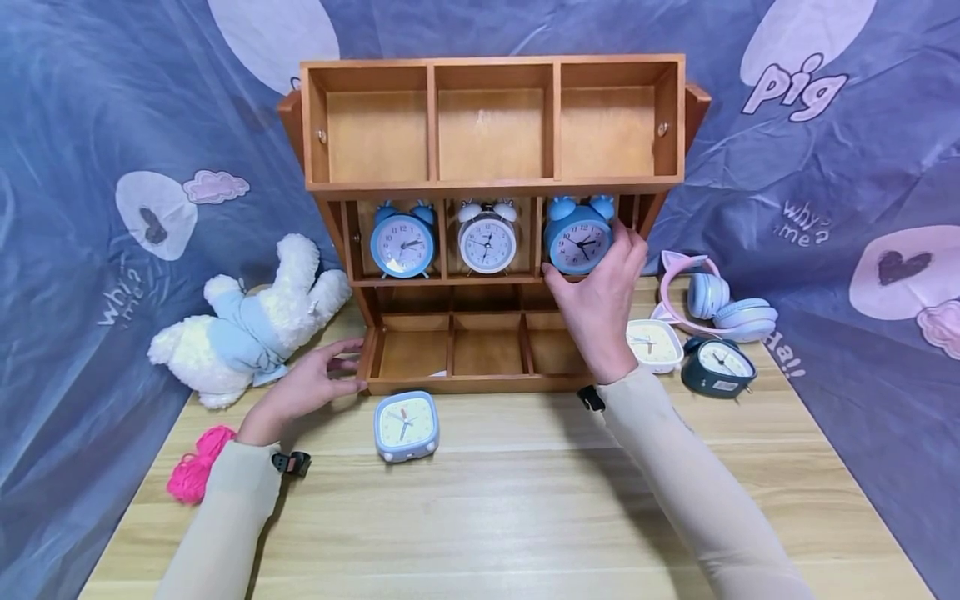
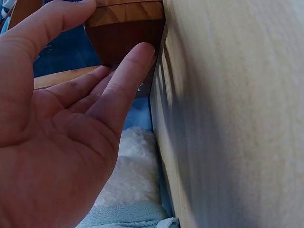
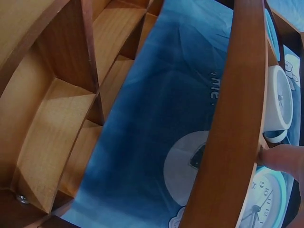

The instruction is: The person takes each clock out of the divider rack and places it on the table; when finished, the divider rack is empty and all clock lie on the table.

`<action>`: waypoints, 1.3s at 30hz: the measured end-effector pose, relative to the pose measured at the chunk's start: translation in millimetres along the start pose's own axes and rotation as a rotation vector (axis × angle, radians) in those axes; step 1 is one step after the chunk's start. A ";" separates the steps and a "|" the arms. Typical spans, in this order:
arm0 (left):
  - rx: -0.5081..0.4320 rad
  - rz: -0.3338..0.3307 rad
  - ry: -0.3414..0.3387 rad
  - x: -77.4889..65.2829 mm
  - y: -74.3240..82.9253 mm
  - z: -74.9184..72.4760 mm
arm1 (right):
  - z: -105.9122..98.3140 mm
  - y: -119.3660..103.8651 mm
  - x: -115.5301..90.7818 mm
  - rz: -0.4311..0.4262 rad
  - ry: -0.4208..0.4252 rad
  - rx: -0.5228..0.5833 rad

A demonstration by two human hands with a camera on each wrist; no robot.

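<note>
A blue twin-bell alarm clock (image 1: 581, 246) sits slightly tilted in the right compartment of the middle tier of a wooden shelf (image 1: 492, 185). My right hand (image 1: 600, 300) grips it, thumb low on its left and fingers along its right side. In the right wrist view, the thumb (image 3: 285, 159) lies against the shelf's front strip, above a pale blue-rimmed clock face (image 3: 260, 204). My left hand (image 1: 311, 387) touches the shelf's lower left corner with fingers fairly straight. The left wrist view shows the thumb at the wooden end (image 2: 126, 16).
Beside the gripped clock stand a white alarm clock (image 1: 487, 239) and a light-blue one (image 1: 403, 242). A square blue clock (image 1: 407, 425) lies before the shelf. At right are a white clock (image 1: 654, 346), dark green clock (image 1: 718, 367) and headphones (image 1: 708, 300); at left, a plush toy (image 1: 247, 329) and pink yarn (image 1: 198, 465).
</note>
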State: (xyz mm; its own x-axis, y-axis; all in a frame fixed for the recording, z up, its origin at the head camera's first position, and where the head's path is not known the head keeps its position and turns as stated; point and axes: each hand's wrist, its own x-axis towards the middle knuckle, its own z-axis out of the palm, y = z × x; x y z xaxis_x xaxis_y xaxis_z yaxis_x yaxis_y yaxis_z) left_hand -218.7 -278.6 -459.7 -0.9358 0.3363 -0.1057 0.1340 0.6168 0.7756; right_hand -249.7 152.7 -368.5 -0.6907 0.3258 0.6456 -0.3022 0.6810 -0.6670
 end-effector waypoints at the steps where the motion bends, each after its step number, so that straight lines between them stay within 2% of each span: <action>1: 0.001 0.000 0.000 0.4 -0.1 -0.1 | 0.3 0.7 0.1 -0.002 -0.002 -0.007; 27: -0.025 0.012 -0.004 2.1 -3.1 -0.4 | 7.6 8.5 2.3 -0.028 0.038 -0.029; 39: -0.023 0.013 -0.004 0.7 -2.5 -0.5 | 4.7 5.0 1.8 -0.048 0.040 -0.001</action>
State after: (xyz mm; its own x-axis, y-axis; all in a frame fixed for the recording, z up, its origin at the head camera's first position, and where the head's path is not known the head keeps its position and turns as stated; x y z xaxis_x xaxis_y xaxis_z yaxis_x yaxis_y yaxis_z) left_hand -219.9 -280.2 -461.5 -0.9328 0.3471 -0.0974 0.1391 0.5959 0.7909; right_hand -255.6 153.6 -372.4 -0.6487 0.3183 0.6913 -0.3338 0.6973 -0.6343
